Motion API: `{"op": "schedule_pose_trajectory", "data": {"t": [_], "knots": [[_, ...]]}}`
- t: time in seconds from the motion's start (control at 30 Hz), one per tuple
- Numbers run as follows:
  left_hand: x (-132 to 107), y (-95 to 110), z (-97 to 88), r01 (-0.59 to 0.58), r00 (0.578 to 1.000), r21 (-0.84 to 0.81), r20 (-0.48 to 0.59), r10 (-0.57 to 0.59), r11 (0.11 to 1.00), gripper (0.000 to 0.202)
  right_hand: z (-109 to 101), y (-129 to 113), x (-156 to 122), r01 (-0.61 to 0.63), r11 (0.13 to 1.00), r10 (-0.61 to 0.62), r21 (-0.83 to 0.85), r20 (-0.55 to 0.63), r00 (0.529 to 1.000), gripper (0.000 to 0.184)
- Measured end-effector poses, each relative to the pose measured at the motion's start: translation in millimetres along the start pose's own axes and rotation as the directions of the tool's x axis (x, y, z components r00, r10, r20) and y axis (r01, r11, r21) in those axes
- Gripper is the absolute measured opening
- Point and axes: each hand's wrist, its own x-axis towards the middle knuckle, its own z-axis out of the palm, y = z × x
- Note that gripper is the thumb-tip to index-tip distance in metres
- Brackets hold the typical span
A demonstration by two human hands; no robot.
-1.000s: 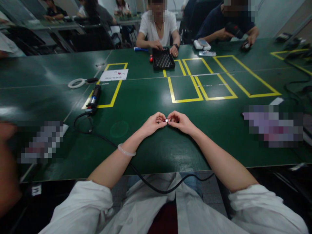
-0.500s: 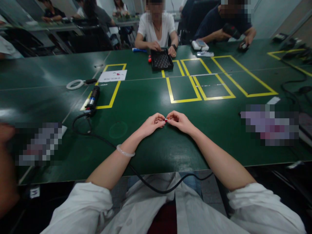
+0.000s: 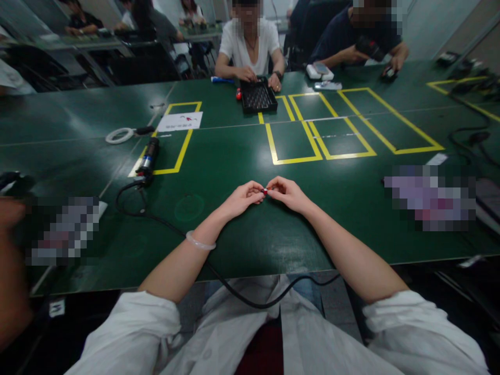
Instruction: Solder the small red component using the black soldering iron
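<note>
While the green worktop (image 3: pixel 250 237) lies beneath, I have my left grip (image 3: pixel 246 199) and right grip (image 3: pixel 287 194) close together above it, both pinching a tiny red piece (image 3: pixel 265 191) between them, likely for fine control; its direction and long axis are too small to tell.

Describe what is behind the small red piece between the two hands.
Green tabletop shows beyond the red piece; the patch directly behind is hidden by it, the left hand and the right hand.
</note>
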Motion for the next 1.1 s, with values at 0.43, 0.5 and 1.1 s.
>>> {"op": "schedule_pose_trajectory", "data": {"t": [0.43,0.5,1.1], "knots": [[-1,0,-0.9,0.006,1.000,0.001,0.005,-0.006,1.000,0.026,0,5,0,-0.007,0.999,0.008,0.039,-0.005,1.000,0.028],[-2,1,-2.0,0.009,1.000,0.014,0.005,-0.009,1.000,0.026,-1,5,0,-0.009,0.999,0.009,0.037,-0.005,1.000,0.028],[-65,12,-231.4,0.639,0.711,0.751,-0.660,0.244,0.167,0.061,0,7,0,-0.020,0.999,0.020,0.042,0.009,1.000,0.028]]}}
